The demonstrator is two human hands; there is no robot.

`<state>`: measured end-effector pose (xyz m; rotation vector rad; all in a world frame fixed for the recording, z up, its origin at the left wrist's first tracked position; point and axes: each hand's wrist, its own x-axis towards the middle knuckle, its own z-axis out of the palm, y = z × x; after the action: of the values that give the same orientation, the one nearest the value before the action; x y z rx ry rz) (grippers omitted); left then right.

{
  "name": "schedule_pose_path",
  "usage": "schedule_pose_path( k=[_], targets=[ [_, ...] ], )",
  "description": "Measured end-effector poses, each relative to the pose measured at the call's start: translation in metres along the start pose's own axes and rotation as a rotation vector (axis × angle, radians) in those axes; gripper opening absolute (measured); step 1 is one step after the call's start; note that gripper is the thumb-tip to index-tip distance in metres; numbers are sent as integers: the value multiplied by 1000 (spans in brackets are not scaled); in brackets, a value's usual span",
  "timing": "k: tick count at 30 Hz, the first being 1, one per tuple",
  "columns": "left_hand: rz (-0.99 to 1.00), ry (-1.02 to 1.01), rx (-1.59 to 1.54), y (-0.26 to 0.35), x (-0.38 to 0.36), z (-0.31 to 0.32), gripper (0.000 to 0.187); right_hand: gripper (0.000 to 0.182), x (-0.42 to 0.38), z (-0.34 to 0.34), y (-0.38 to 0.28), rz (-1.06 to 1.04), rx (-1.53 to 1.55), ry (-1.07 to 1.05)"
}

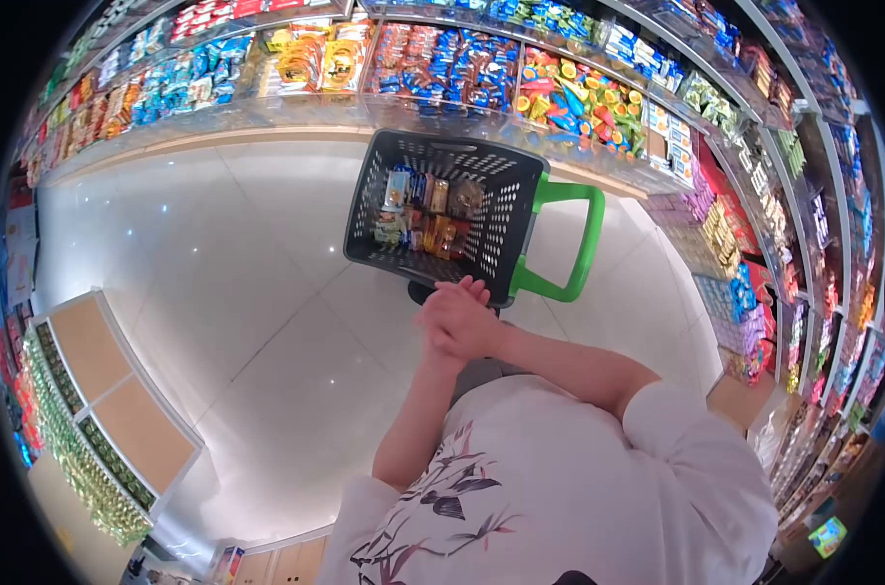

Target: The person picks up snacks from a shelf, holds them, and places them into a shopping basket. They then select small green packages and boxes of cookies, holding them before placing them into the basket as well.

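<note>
My left hand point(438, 327) and my right hand point(476, 329) are clasped together in front of my body, fingers closed round each other. Neither holds any goods. Just beyond them is a dark grey shopping basket point(506, 229) with perforated walls and a raised green handle point(590, 244) on its right side. Inside the basket lie several small packets, among them a blue and white one point(396, 188), orange ones point(446, 237) and a brownish one point(467, 198). My hands overlap the basket's near edge in the view, but whether they touch it I cannot tell.
Shelves of bagged snacks point(447, 68) curve across the back. More stocked shelves point(793, 195) and stacked packs point(720, 239) line the right side. At the lower left stands a display unit point(135, 429) with green packets. Pale glossy floor tiles point(257, 283) lie between them.
</note>
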<state>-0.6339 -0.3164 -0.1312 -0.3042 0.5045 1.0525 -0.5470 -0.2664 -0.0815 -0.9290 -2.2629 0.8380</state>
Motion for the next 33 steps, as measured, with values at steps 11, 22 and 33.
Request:
schedule_pose_path(
  k=[11, 22, 33],
  targets=[
    [-225, -34, 348, -65, -28, 88, 38, 26, -55, -163, 129, 319, -550, -87],
    [21, 247, 476, -108, -66, 46, 30, 52, -89, -179, 118, 210, -603, -503],
    [130, 312, 414, -64, -112, 17, 30, 46, -141, -129, 58, 429, -568, -180]
  ],
)
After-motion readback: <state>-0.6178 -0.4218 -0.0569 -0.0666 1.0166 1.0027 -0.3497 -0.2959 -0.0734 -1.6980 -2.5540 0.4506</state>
